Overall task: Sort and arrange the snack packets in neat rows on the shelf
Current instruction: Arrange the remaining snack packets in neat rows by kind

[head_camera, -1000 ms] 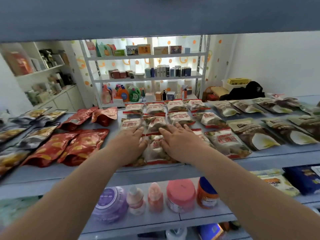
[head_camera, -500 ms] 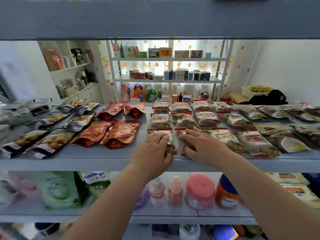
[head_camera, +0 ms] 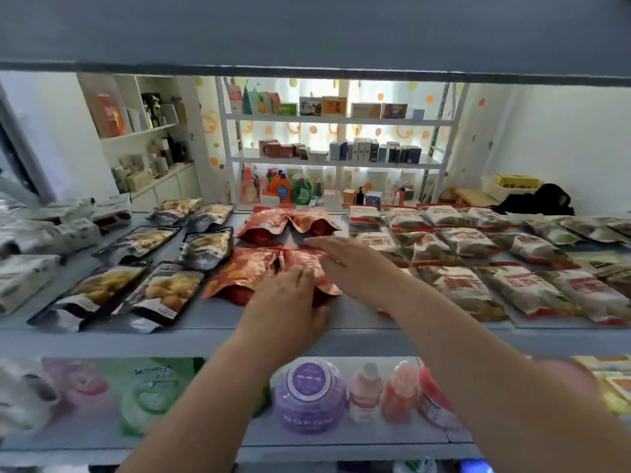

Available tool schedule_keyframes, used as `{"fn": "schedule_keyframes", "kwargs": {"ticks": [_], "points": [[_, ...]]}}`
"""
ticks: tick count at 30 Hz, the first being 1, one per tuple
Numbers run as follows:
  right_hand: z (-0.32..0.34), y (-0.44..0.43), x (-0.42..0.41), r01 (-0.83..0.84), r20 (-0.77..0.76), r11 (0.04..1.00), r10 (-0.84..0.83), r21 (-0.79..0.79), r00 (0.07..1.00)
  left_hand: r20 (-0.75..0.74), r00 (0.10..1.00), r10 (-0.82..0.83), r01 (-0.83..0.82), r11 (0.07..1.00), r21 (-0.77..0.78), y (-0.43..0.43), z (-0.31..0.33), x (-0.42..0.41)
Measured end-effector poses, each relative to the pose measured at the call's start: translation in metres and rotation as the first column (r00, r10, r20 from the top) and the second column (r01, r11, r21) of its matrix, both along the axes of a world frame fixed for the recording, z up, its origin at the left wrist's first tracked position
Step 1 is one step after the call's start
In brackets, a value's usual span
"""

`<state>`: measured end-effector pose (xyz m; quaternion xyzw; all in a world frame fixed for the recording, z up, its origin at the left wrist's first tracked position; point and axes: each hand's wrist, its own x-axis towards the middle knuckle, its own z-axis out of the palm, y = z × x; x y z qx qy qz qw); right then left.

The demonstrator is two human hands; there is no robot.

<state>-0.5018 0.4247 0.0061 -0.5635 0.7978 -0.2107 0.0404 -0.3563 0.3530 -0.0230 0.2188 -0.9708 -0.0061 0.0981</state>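
– Four red packets (head_camera: 259, 230) sit in the middle of the shelf (head_camera: 191, 339), two by two. See them?
– Yes. The back pair (head_camera: 307, 223) lies further in, its two packets touching. The front pair (head_camera: 232, 281) lies side by side near the shelf's front edge.
– Where are the hands?
– Both are at the front pair, on its right-hand packet. The left hand (head_camera: 286, 302) lies palm down on the near end. Its fingers (head_camera: 300, 276) are almost straight, pressing flat and not closed round anything that I can see.
– And the other?
– The right hand (head_camera: 348, 264) reaches in from the right, fingers (head_camera: 317, 242) stretched out straight and together. The tips are at the far edge of that packet, at the gap between the two pairs. It holds nothing. Whether it touches the foil or hangs just above it, I cannot tell.
– What lies on either side?
– On the left, black packets (head_camera: 164, 291) lie in slanting rows, just beside the red ones. On the right, white packets (head_camera: 461, 285) with red bands lie in rows running back. The right forearm crosses over the nearest of them.
– And below?
– On the lower shelf (head_camera: 341, 442) there is a purple jar (head_camera: 309, 397) with small bottles (head_camera: 365, 390) just beside it, under the arms.
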Motion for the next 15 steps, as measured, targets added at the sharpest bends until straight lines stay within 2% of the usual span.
{"fn": "schedule_keyframes", "kwargs": {"ticks": [2,5,7,11,15], "points": [[-0.002,-0.019,0.002,0.029,0.007,0.991,-0.030,0.127,1.000,-0.030,0.998,-0.058,0.058,0.998,0.004,-0.007,0.003,0.007],[-0.001,-0.025,0.009,0.061,-0.075,0.958,-0.042,0.280,0.996,-0.063,0.995,-0.075,0.073,0.997,-0.034,-0.037,0.020,0.026],[0.005,-0.020,0.016,0.125,-0.107,0.943,-0.096,0.309,0.990,-0.021,0.996,-0.087,0.086,0.996,-0.037,-0.062,0.027,0.038],[0.011,-0.014,0.023,0.214,-0.127,0.928,-0.183,0.306,0.975,0.168,0.983,-0.077,0.074,0.997,0.023,-0.084,0.015,0.046],[0.014,-0.025,0.022,0.250,-0.146,0.907,-0.211,0.339,0.966,0.248,0.964,-0.093,0.093,0.996,0.012,-0.086,0.000,0.038]]}}
